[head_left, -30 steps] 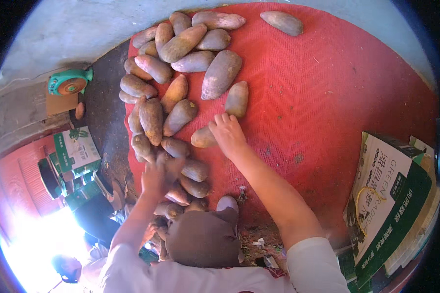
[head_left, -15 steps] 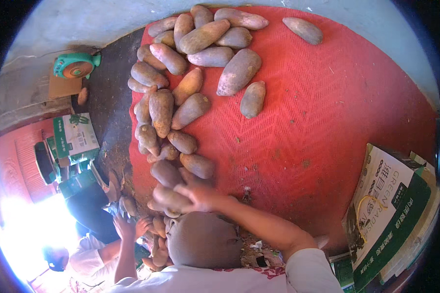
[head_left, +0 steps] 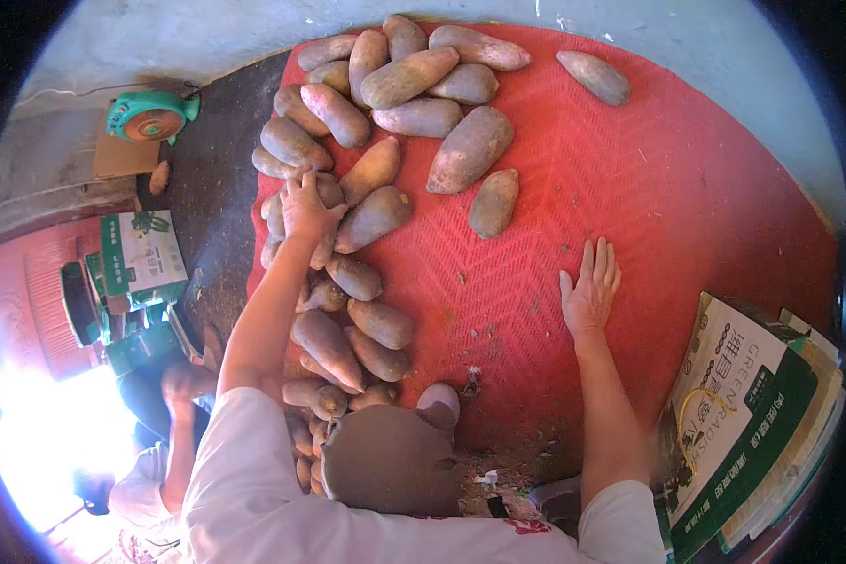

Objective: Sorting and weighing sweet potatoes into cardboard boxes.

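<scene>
My left hand (head_left: 308,209) lies over a large brownish root vegetable (head_left: 330,192) like a sweet potato, at the left edge of a red mat (head_left: 555,179). Its fingers curl over the top, and the hand hides the root's middle. Beside it are an orange-tinged root (head_left: 371,169) and a thick brown root (head_left: 374,219). My right hand (head_left: 591,289) is out over the mat on the right, fingers stretched and spread, holding nothing. Several more roots run down the mat's left side toward me, including a long brown one (head_left: 327,350).
More roots are heaped at the far end, with a lone root (head_left: 594,77) near the wall. On the right leans a white-and-green carton (head_left: 733,414). At left are a green fan (head_left: 150,117), other cartons (head_left: 146,252) and another person's arm (head_left: 180,442).
My left hand has come up from the lower left onto a root farther up the row. My right hand has left the near roots and swung right, opening over the mat.
</scene>
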